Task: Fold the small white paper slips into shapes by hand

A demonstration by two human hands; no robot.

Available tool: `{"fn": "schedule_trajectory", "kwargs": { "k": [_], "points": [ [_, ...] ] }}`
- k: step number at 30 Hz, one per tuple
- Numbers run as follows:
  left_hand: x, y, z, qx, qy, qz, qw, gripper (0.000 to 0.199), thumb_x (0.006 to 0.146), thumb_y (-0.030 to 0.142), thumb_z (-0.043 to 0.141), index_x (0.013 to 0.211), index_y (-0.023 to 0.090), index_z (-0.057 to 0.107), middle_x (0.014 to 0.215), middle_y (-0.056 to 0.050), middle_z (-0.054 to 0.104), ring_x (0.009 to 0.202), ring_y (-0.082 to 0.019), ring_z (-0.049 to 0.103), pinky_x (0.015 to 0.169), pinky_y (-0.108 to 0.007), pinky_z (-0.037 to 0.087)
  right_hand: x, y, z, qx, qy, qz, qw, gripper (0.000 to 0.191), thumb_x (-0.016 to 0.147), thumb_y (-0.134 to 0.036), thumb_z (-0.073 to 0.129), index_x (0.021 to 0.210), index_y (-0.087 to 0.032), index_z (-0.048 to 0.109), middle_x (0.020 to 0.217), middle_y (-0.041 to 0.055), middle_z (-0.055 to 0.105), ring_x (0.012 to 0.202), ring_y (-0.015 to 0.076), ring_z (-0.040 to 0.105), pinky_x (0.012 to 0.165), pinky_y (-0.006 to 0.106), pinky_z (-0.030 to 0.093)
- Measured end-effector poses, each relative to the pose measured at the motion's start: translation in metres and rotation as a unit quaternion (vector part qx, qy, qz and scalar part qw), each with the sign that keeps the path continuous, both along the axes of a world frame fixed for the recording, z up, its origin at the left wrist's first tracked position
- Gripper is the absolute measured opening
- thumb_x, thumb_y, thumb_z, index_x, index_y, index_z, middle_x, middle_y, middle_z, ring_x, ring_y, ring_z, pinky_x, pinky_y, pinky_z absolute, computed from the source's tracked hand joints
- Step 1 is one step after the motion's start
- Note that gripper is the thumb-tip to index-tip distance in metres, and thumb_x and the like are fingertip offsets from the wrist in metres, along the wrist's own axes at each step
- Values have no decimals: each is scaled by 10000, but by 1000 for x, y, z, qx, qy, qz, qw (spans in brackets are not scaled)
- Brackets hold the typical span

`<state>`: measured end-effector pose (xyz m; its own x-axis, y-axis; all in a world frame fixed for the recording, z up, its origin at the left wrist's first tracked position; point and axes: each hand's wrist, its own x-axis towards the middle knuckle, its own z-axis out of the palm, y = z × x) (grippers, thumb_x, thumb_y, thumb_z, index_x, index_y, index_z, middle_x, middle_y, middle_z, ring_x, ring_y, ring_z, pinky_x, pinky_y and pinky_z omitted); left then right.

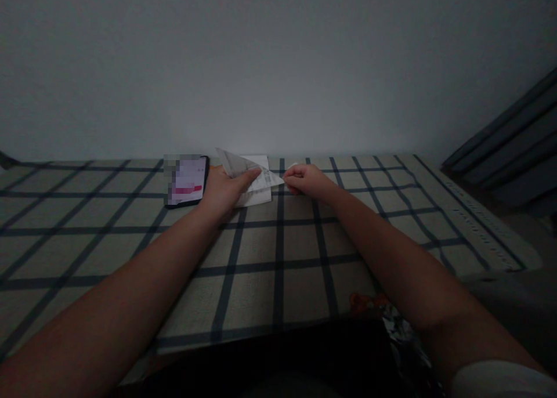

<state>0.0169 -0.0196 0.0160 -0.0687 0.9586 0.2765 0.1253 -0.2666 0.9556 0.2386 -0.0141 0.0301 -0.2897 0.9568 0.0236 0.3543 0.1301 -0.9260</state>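
A folded sheet of printed paper (268, 180) tapers to a point on its right side. My left hand (226, 188) grips its left part, thumb on top and the other fingers hidden underneath. At the pointed tip, my right hand (310, 180) is closed in a pinch on the paper. A small pale bit (293, 165) shows just behind the right fingers; I cannot tell what it is. Under the folded paper lies a white pad or stack of paper (262, 197), partly covered.
A phone (191, 180) with a lit, partly blurred screen stands just left of my left hand. A checked cloth (256, 241) covers the table, which meets a plain wall (278, 67). Dark curtain folds (513, 137) hang at the right. An orange item (363, 301) shows by the near edge.
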Motion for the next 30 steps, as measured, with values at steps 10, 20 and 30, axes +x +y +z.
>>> {"fn": "schedule_trajectory", "kwargs": {
  "k": [10, 20, 30],
  "points": [
    [3, -3, 3, -8, 5, 9, 1000, 309, 676, 388, 876, 877, 172, 781, 1015, -118, 800, 955, -293, 736, 897, -394, 587, 7, 10, -12, 31, 13, 3, 999, 63, 828, -234, 625, 796, -180, 623, 612, -20, 579, 577, 121, 535, 562, 240, 414],
    [6, -7, 3, -13, 3, -62, 998, 351, 689, 387, 873, 939, 159, 778, 982, -103, 802, 872, -251, 730, 856, -369, 580, 2, 1, -8, 93, -23, 87, 992, 345, 885, -500, 613, 790, -170, 647, 679, -6, 596, 659, 135, 552, 633, 261, 420],
    [3, -1, 3, 1, -12, 19, 1000, 315, 662, 388, 875, 869, 178, 763, 987, -104, 797, 937, -281, 737, 893, -382, 590, 8, 3, -4, 82, -67, 48, 993, 221, 869, -330, 563, 722, -175, 621, 664, 1, 601, 624, 129, 532, 606, 259, 393]
  ]
}}
